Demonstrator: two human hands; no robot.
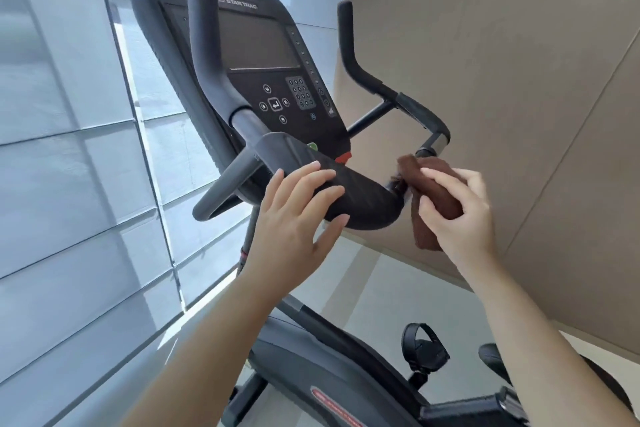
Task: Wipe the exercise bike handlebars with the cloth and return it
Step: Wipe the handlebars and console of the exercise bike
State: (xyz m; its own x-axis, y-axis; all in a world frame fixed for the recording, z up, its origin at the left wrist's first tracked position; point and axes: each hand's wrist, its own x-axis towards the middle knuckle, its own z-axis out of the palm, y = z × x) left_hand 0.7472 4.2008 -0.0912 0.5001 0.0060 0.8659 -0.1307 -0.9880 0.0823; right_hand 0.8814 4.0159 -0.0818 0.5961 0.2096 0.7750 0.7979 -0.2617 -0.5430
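The exercise bike's black handlebars [367, 204] curve across the middle of the view, with upright grips left and right of the console [270, 55]. My right hand [460, 215] grips a folded brown cloth [436, 191] and presses it against the right end of the padded centre bar. My left hand [298, 218] lies with straight fingers on the padded bar, just left of the cloth.
A window with pale blinds [62, 149] fills the left side. A beige wall [519, 80] stands behind the bike on the right. The bike frame [332, 367], a pedal [426, 350] and the saddle's edge [495, 357] lie below my arms.
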